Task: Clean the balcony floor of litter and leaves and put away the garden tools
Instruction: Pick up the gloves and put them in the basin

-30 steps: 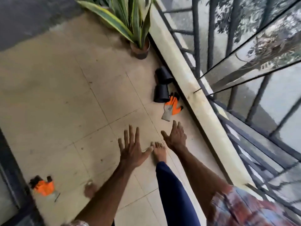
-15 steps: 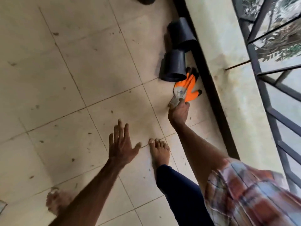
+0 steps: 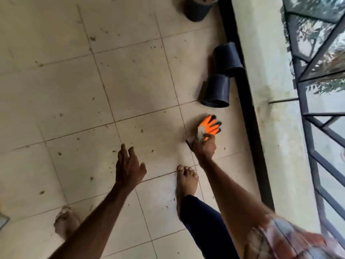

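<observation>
My right hand (image 3: pixel 204 146) grips the grey cuff of an orange and grey garden glove (image 3: pixel 210 126), whose black-tipped fingers point away from me, just above the tiled floor. Out over the tiles to the left, my left hand (image 3: pixel 128 169) is empty with its fingers spread. Two empty black plastic pots lie on their sides beyond the glove, one near (image 3: pixel 214 91) and one farther (image 3: pixel 226 59), both close to the dark strip under the balcony wall.
Small dark specks of litter dot the beige tiled floor (image 3: pixel 84 90). A planted pot (image 3: pixel 197 8) stands at the top edge. The low pale balcony wall (image 3: pixel 270 90) and metal railing (image 3: pixel 313 118) run along the right. My bare feet stand on the tiles.
My right hand has closed on the glove's cuff and pulled it toward me, away from the near black pot. The view has tilted closer to the floor.
</observation>
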